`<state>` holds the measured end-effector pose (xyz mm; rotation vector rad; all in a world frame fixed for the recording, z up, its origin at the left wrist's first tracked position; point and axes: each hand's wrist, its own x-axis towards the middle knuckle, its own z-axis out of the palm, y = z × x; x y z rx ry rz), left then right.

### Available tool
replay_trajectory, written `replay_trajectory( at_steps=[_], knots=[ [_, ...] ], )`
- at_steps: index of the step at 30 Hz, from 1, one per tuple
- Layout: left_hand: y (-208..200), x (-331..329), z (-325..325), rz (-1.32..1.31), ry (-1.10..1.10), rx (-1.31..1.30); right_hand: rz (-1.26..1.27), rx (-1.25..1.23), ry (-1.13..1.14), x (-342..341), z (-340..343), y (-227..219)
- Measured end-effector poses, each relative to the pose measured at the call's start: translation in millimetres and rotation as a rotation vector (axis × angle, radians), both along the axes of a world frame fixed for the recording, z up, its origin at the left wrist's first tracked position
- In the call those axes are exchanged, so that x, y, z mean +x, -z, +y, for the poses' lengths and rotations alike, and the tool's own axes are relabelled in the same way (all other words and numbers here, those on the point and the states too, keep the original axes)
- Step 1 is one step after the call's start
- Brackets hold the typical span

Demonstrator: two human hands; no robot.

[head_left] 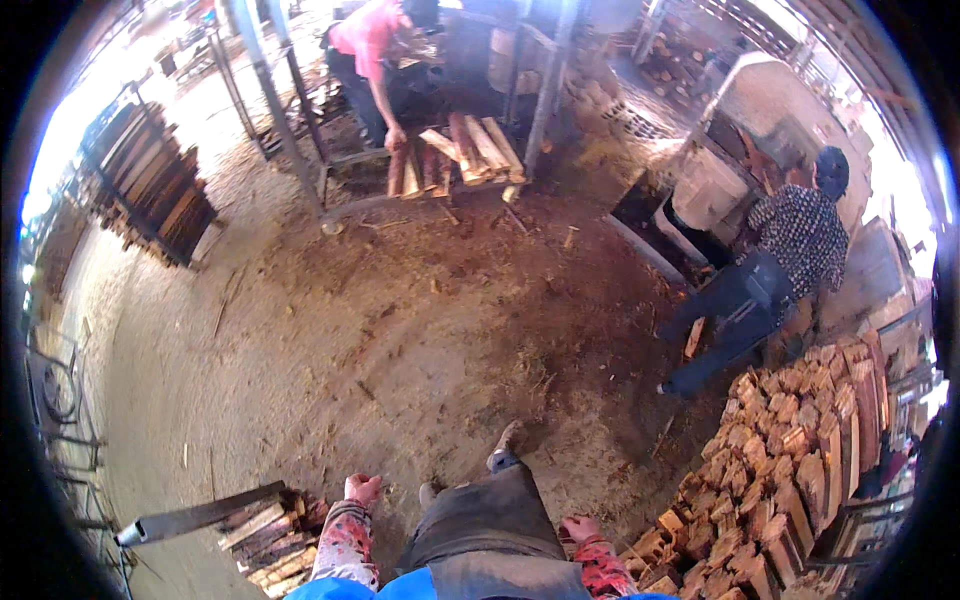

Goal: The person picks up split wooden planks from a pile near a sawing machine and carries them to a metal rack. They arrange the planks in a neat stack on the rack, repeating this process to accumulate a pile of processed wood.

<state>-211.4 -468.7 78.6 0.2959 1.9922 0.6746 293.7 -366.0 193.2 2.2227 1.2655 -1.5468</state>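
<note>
My left hand (pixel 362 488) hangs in front of my left hip with its fingers curled in, and nothing shows in it. A low pile of sawn wood pieces (pixel 262 530) lies just to its left, apart from the hand. At my right side is my right hand (pixel 580 528), small in view; its fingers are too unclear to make out. Nearest to it is a big stack of split wood (pixel 770 470), rough ends up, which it does not visibly touch. Both sleeves are red and white patterned.
A metal bar (pixel 205 512) juts out beside the left pile. Ahead, a person in a pink top (pixel 372 45) reaches to boards (pixel 480 150) on a rack. On the right another person (pixel 790 240) stands at a machine (pixel 705 190). A bundle of slats (pixel 155 185) stands far left. Debris litters the dirt floor (pixel 350 330).
</note>
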Motion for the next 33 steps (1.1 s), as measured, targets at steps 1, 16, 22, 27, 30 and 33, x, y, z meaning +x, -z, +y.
replay_trajectory(
  at_steps=[1, 16, 22, 27, 30, 33],
  knots=[
    [1.6, 4.9, 20.5, -0.001, 0.046, 0.015, -0.040, -0.008, -0.058, 15.2, 4.6, 13.8],
    [-78.6, 108.9, 222.6, -0.164, 0.121, -0.185, 0.101, 0.253, 0.059, 117.8, 268.5, 117.8],
    [-46.8, 94.7, 285.8, 0.097, 0.450, -0.292, 0.084, 0.214, 0.072, 91.5, 371.9, 97.4],
    [3.5, 81.1, 403.5, 0.108, 0.645, -0.266, 0.148, 0.011, 0.259, 110.9, 403.8, 133.7],
    [34.7, 58.6, 483.7, 0.218, 1.099, -0.077, 0.361, -0.136, 0.540, 108.9, 432.9, 110.4],
    [43.3, 56.2, 595.2, 0.211, 1.287, 0.191, 0.278, -0.074, 0.673, 113.3, 449.1, 109.9]
  ],
)
